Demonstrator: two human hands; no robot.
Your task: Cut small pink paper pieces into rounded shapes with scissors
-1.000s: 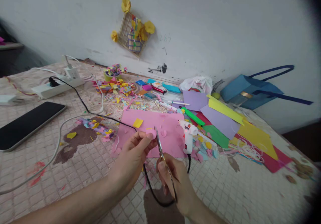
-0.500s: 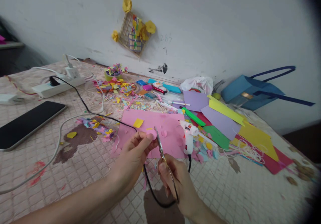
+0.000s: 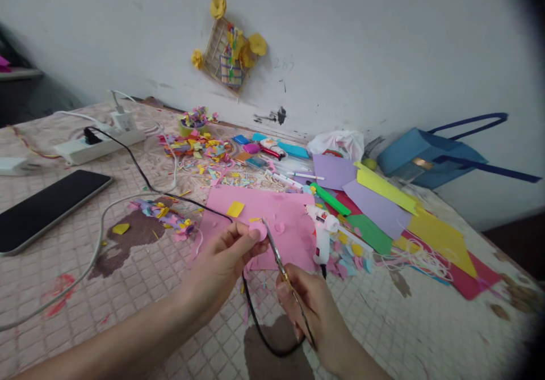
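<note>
Between the thumb and fingers of my left hand (image 3: 232, 255) is a small rounded piece of pink paper (image 3: 258, 230). My right hand (image 3: 313, 306) is wrapped round the handles of a pair of scissors (image 3: 276, 255). The blades point up and away, their tips beside the right edge of the pink piece. Below both hands lies a pink sheet (image 3: 217, 204), with a yellow paper scrap (image 3: 235, 209) and small pink bits on it. A white glue gun (image 3: 322, 235) rests at the sheet's right edge, its black cord looping under my hands.
A phone (image 3: 51, 209) and a power strip (image 3: 100, 146) are at the left. Paper scraps (image 3: 196, 146) lie in a heap at the back. Coloured sheets (image 3: 377, 207), white string (image 3: 426, 258) and a blue bag (image 3: 426, 155) spread over the right side.
My right hand and the scissors have shifted slightly right and down, away from my left hand. The pink piece stays pinched in my left hand.
</note>
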